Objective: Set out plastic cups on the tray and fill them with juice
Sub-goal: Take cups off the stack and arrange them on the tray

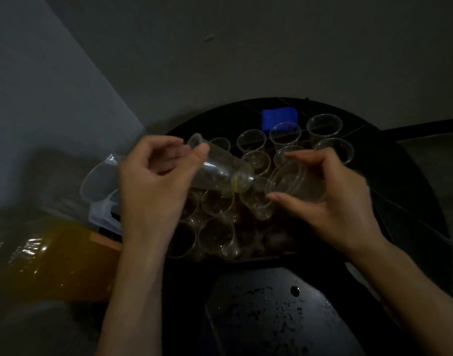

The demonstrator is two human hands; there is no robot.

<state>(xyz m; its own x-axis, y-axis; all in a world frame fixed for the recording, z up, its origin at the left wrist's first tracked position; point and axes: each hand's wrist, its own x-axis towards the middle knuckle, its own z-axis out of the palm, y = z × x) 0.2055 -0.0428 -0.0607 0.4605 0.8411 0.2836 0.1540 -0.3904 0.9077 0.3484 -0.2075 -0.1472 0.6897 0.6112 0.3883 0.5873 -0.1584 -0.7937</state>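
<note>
The round black table (389, 176) filled the dim view, with a big bottle of orange juice (53, 258) at its near left and a clear jug (99, 181) beyond it. On the dark tray (271, 254) stood crowded plastic cups (251, 141), all apparently unfilled, some near ones leaning on each other. The left hand (153, 186) curled round a stack of cups (220, 173) held on its side over the tray. The right hand (333, 201) pinched a single cup (292, 183) between thumb and fingers, its mouth just apart from the stack's end. The likeliest trouble was knocking over neighbours while setting this cup into the tight cluster, since light empty cups tip readily. A yellowish trace (234, 187) in the stack might also drip.
</note>
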